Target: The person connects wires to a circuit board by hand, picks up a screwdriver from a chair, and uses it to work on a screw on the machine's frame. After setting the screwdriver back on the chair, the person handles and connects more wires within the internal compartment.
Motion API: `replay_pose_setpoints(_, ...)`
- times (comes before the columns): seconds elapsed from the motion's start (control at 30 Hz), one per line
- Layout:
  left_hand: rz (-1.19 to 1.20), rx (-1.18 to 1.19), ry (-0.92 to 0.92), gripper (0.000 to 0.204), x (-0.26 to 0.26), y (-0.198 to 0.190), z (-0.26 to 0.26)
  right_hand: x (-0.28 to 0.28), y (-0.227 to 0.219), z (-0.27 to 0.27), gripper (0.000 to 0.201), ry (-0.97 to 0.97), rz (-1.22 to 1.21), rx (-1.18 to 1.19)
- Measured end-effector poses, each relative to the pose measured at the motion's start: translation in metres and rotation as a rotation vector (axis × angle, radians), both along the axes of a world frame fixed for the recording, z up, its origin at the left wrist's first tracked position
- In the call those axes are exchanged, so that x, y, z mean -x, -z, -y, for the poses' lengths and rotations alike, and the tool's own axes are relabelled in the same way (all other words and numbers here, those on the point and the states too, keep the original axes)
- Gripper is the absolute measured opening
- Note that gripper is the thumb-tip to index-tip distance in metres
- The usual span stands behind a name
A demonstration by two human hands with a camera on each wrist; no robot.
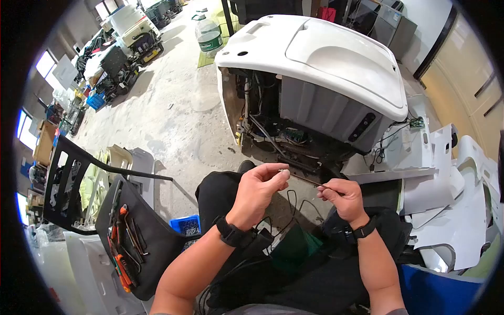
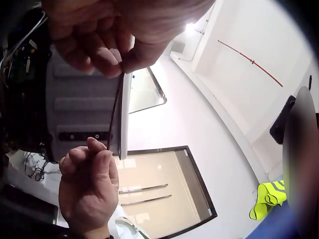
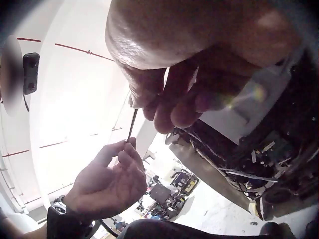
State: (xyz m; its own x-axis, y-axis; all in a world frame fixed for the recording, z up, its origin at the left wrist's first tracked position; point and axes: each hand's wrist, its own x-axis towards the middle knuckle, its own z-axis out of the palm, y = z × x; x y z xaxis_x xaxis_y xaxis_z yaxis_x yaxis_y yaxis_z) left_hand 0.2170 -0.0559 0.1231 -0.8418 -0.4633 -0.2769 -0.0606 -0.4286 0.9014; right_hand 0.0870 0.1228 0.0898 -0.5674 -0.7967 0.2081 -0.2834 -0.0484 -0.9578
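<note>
A thin dark rod (image 1: 307, 179) spans the gap between the two hands, in front of a machine. The left hand (image 1: 254, 194) pinches one end between thumb and fingertips, where a tiny light-coloured bit shows. Around the other end curl the fingers of the right hand (image 1: 344, 200). From the left wrist, the rod (image 2: 115, 107) runs straight from one set of fingertips to the other; the right wrist view shows a short length of the rod (image 3: 132, 124). Beyond the hands stands the machine with its white cover (image 1: 341, 58), its open side exposing wiring (image 1: 257, 100) and circuit boards.
On the left, a black chair seat (image 1: 163, 257) carries orange-handled pliers (image 1: 123, 210) and several hex keys (image 1: 137, 236). A blue box (image 1: 181, 220) of small metal parts sits beside it. White panels (image 1: 451, 210) lie at the right. A large bottle (image 1: 208, 37) stands behind.
</note>
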Motion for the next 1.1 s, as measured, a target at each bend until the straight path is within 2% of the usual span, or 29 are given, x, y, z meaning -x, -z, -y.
replay_pose_setpoints(0.17, -0.014, 0.009, -0.027, 0.021, 0.001, -0.003, -0.005, 0.002, -0.001, -0.002, 0.009, -0.004, 0.03, 0.014)
replay_pose_setpoints(0.3, -0.024, 0.0, -0.074, 0.018, -0.005, -0.02, -0.005, 0.003, 0.0, -0.004, 0.011, -0.015, 0.358, -0.018)
replay_pose_setpoints(0.37, -0.052, 0.091, -0.101, 0.02, -0.01, -0.034, 0.006, 0.011, 0.005, -0.009, 0.017, 0.012, 0.407, -0.003)
replay_pose_setpoints(0.47, -0.172, 0.12, -0.141, 0.021, -0.027, -0.071, 0.019, 0.021, 0.01, -0.011, 0.02, 0.082, 0.549, 0.123)
replay_pose_setpoints(0.63, -0.31, 0.226, -0.243, 0.029, -0.073, -0.143, 0.033, 0.025, 0.018, -0.002, 0.018, 0.153, 0.507, 0.086)
replay_pose_setpoints(0.77, -0.199, 0.329, -0.375, 0.021, -0.129, -0.167, 0.034, 0.026, 0.022, 0.004, 0.018, 0.174, 0.498, 0.026)
replay_pose_setpoints(0.83, -0.264, 0.267, -0.363, 0.02, -0.169, -0.151, 0.031, 0.024, 0.02, 0.006, 0.019, 0.174, 0.483, 0.011)
replay_pose_setpoints(0.9, -0.12, 0.325, -0.496, 0.014, -0.2, -0.127, 0.018, 0.022, 0.02, 0.007, 0.018, 0.185, 0.467, -0.004)
replay_pose_setpoints(0.97, 0.017, 0.245, -0.623, 0.012, -0.233, -0.093, 0.004, 0.024, 0.025, 0.006, 0.018, 0.174, 0.45, -0.025)
replay_pose_setpoints(1.1, 0.141, -0.108, -0.844, 0.012, -0.291, -0.009, -0.022, 0.021, 0.032, 0.005, 0.019, 0.145, 0.408, -0.083)
